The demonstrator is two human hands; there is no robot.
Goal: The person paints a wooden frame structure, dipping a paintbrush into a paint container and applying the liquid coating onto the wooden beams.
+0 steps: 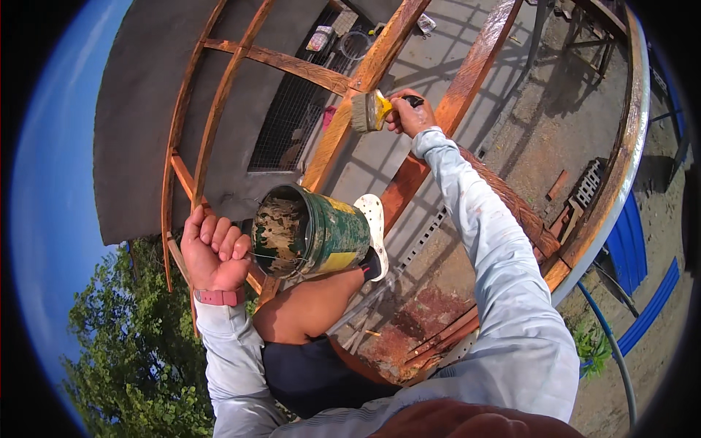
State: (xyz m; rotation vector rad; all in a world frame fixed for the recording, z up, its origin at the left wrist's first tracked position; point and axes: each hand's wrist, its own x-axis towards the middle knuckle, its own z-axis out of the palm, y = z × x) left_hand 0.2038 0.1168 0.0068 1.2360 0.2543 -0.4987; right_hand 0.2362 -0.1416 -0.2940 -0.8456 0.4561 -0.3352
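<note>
My left hand, with a red band at the wrist, is closed on the thin wire handle of a green bucket. The bucket tilts so its mouth shows, its inside crusted with tan and brown residue. My right hand grips a wide paintbrush by its dark handle. Its ferrule is yellow, and its pale bristles point left, against or just over a reddish-brown wooden beam. Whether they touch the wood I cannot tell. Below the bucket, my foot in a white clog rests by another beam.
Several wooden rafters form an open frame around me, high over a concrete floor. A curved metal-edged rim bounds the right side. Blue roofing sheets lie below. A grey wall and tree stand left.
</note>
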